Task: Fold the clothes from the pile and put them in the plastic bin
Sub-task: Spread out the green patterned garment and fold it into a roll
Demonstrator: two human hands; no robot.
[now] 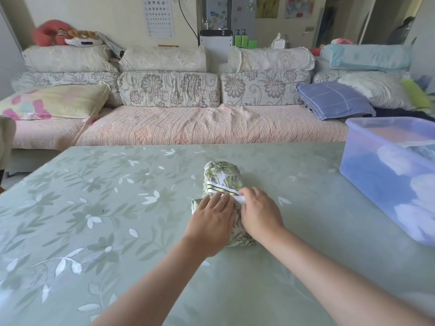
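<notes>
A small garment (222,177) with a green leaf print and a white striped band lies folded into a narrow bundle in the middle of the table (94,208). My left hand (211,222) lies flat on its near left part, fingers straight. My right hand (257,212) rests beside it on the near right part, and its fingertips pinch the white band. The translucent blue plastic bin (367,147) stands at the table's right edge with folded light clothes showing through its wall.
The table wears a green leaf-patterned cloth. Behind it runs a long sofa (188,128) with floral cushions, a yellow-pink pillow (54,102) at the left and a blue checked pillow (334,100) at the right. No pile of clothes shows on the table.
</notes>
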